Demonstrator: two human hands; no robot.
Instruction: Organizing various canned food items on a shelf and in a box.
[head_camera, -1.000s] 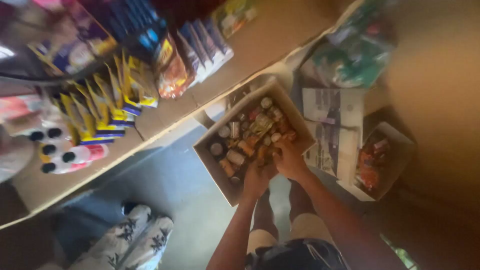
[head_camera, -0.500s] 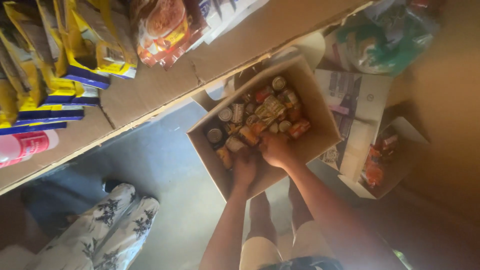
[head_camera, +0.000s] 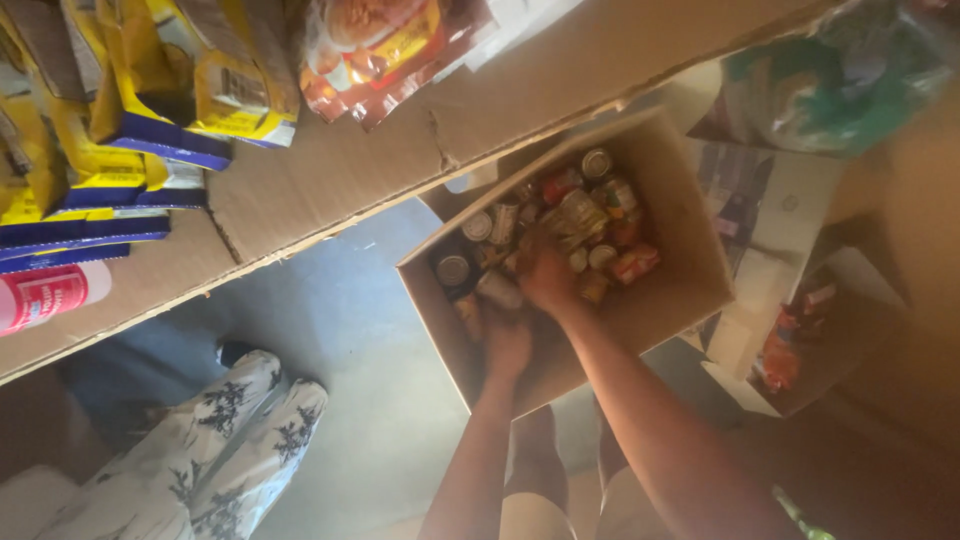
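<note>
An open cardboard box (head_camera: 690, 290) stands on the floor, filled with several tins and small packets (head_camera: 590, 215). Both my hands reach down into it. My left hand (head_camera: 507, 342) is at the near left side of the box, its fingers against a silver tin (head_camera: 497, 290). My right hand (head_camera: 548, 277) rests on top of the tins in the middle, fingers bent down among them. Blur and shadow hide whether either hand has closed on a tin.
A cardboard-covered shelf (head_camera: 400, 150) runs across the top with yellow-and-blue packets (head_camera: 150, 100), a red snack bag (head_camera: 370, 50) and a red bottle (head_camera: 45, 295). Another person's floral-trousered legs (head_camera: 230, 440) are at lower left. More boxes (head_camera: 810, 340) and a green bag (head_camera: 840, 70) are at right.
The view has tilted and drawn closer to the box. My hands have stayed inside it and shifted slightly among the tins.
</note>
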